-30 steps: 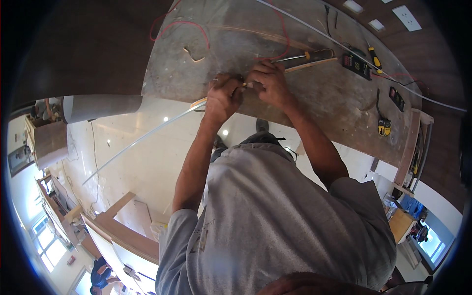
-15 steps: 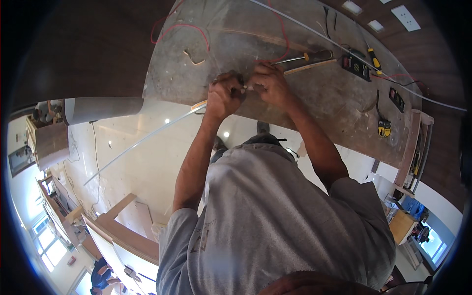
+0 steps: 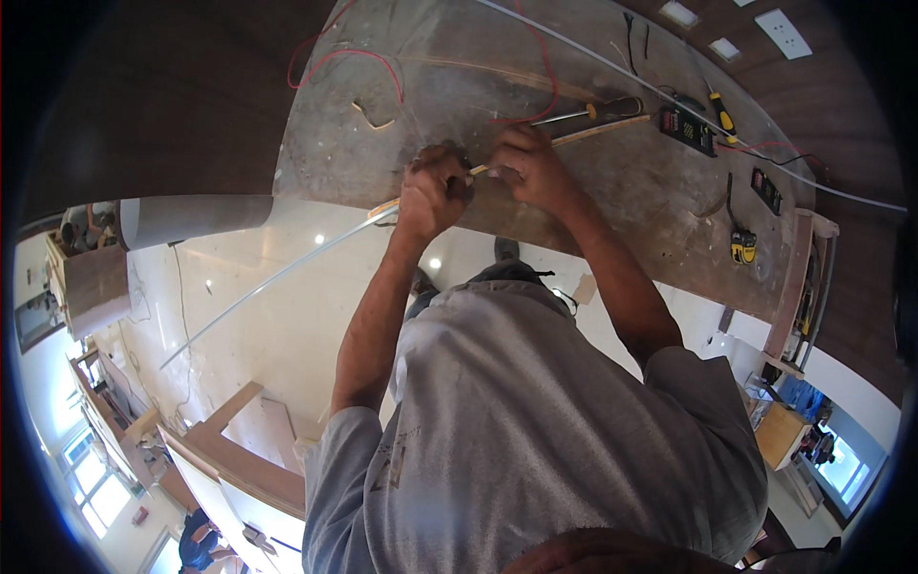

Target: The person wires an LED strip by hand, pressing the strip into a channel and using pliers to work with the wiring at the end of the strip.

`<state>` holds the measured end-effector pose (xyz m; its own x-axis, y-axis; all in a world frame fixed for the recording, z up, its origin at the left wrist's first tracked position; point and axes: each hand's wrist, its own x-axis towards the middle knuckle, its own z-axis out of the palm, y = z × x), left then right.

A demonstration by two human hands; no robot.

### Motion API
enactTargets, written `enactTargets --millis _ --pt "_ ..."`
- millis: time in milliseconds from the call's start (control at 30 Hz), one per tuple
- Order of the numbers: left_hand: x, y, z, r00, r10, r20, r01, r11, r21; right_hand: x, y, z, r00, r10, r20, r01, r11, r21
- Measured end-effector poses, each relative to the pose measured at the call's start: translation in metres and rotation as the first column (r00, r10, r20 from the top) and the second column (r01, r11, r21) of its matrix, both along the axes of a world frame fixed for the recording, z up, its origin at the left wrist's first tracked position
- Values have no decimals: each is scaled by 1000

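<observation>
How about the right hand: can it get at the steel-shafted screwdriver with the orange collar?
Probably yes: the screwdriver lies just beyond the right hand, with nothing seen covering its handle, though that hand seems busy at a thin yellowish strip.

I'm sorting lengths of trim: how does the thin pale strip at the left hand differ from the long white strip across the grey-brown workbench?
The thin pale strip runs into the closed left hand; the long white strip is unheld.
The first juts out over the floor; the second crosses the workbench's far side.
Both look narrow and light-coloured.
</observation>
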<state>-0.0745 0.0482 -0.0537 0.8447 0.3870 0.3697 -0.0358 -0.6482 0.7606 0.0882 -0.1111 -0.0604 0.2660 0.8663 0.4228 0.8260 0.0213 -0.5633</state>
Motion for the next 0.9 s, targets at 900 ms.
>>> enactTargets --millis 900 --pt "12 -13 -16 998 27 -50 -20 991 134 11 1 4 995 50 -80 -54 997 -48"
